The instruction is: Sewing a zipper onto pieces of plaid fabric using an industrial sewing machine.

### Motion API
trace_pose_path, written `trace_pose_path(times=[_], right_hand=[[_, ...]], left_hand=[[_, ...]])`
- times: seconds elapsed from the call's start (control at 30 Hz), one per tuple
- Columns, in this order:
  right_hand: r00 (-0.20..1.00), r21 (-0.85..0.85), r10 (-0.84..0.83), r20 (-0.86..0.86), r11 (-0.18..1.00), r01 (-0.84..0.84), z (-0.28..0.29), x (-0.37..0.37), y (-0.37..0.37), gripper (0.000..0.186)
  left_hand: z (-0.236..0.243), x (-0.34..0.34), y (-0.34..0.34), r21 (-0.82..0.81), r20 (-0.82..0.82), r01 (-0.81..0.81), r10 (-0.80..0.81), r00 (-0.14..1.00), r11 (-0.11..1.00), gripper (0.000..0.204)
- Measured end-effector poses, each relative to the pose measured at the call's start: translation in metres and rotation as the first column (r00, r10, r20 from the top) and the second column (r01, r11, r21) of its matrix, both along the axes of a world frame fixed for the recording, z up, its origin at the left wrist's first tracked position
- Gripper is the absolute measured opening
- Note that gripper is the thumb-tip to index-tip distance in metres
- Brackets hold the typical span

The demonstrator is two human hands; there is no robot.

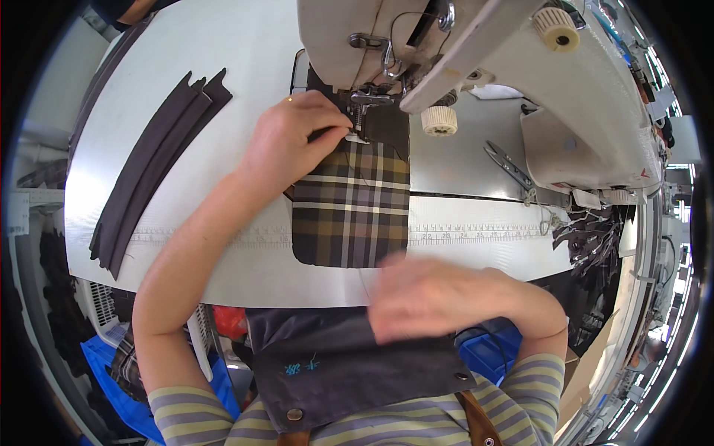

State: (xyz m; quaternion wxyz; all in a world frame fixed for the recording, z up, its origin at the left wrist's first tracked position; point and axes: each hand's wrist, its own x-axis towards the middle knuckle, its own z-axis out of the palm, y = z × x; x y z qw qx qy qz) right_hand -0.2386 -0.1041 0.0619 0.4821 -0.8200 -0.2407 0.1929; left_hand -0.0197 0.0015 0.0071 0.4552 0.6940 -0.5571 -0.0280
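A plaid fabric piece (349, 204) in brown, black and white with rounded lower corners lies flat beneath the sewing machine's needle area. Dark brown fabric (387, 128) adjoins its upper end, next to the presser foot (358, 135). My left hand (297, 134) is at the left of the presser foot, thumb and fingertips pinched together; whatever is between them is too small or hidden. Below the plaid piece's lower right corner, over the table's front edge, my right hand (424, 297) is smeared by motion, so its fingers cannot be made out.
The white sewing machine (595, 97) arches over the table's right. Thread snips (509, 165) lie on the metal plate. Dark strips (152, 175) rest at left. Thread-trailing scraps (595, 234) hang at right. A ruler strip (476, 233) crosses the table. Baskets (100, 312) stand below.
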Motion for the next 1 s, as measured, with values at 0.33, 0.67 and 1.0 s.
trace_pose_path(times=[0.33, 0.67, 1.0], right_hand=[[0.516, -0.282, -0.19, 0.835, 0.657, 0.699, -0.042, 0.045, -0.002, 0.035], [0.453, -0.021, -0.502, 0.737, 0.652, 0.758, -0.036, 0.065, -0.001, 0.024], [0.574, -0.254, -0.191, 0.796, 0.755, 0.605, -0.038, 0.044, -0.013, 0.026]], left_hand=[[0.008, 0.008, -0.004, 0.089, -0.354, 0.055, -0.02, 0.935, 0.994, 0.009], [0.012, 0.031, -0.003, 0.137, -0.469, 0.297, -0.202, 0.86, 0.945, 0.009], [0.014, 0.006, -0.003, 0.092, -0.217, 0.012, 0.008, 0.976, 0.996, 0.01]])
